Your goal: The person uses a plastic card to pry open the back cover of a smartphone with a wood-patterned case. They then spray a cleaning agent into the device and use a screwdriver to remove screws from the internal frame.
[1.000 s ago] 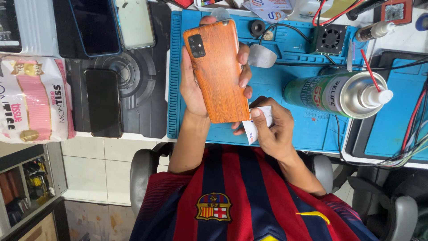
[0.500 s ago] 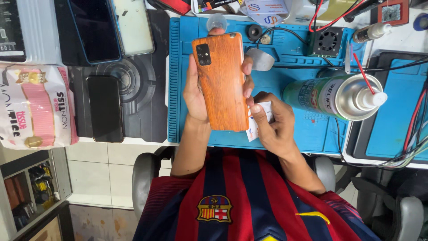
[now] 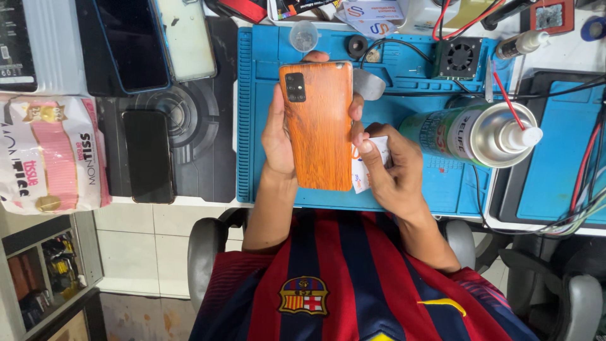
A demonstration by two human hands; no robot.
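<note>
My left hand grips a phone with an orange wood-grain back cover, camera end pointing away from me, held upright above a blue work mat. My right hand pinches a small white card against the phone's lower right edge; part of the card is hidden behind the phone. A thin metal pry blade lies on the mat just behind the phone's top right corner.
A large spray can with a red straw stands close on the right. A small black fan and cables lie behind it. On the left are a black phone, two more phones and a tissue pack.
The phone has turned from a slight tilt to nearly upright in my left hand. My right hand with the card has stayed at the lower right edge.
</note>
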